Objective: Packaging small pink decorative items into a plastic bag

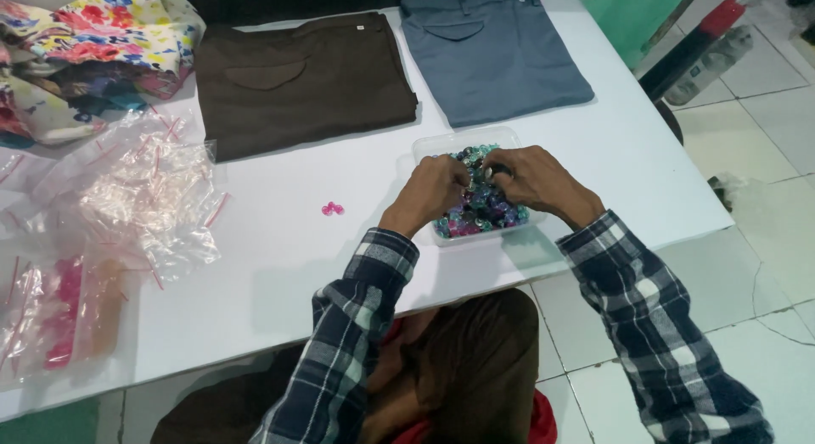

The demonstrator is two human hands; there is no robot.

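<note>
A clear plastic tub (441,144) full of small coloured beads or buttons (488,213), in blue, purple and pink, sits near the table's front edge. Both my hands are over it. My left hand (435,190) has its fingers curled down into the pile. My right hand (528,177) is bent inward beside it, fingertips pinching among the pieces close to the left hand's fingers. What each hand grips is too small to tell. Two pink pieces (332,209) lie loose on the white table (289,266) to the left of the tub.
A pile of small clear zip bags (144,193) lies at the left, some holding pink pieces (59,312). Folded brown trousers (301,79) and blue-grey trousers (492,49) lie at the back, floral cloth (85,45) at the far left. Tiled floor is to the right.
</note>
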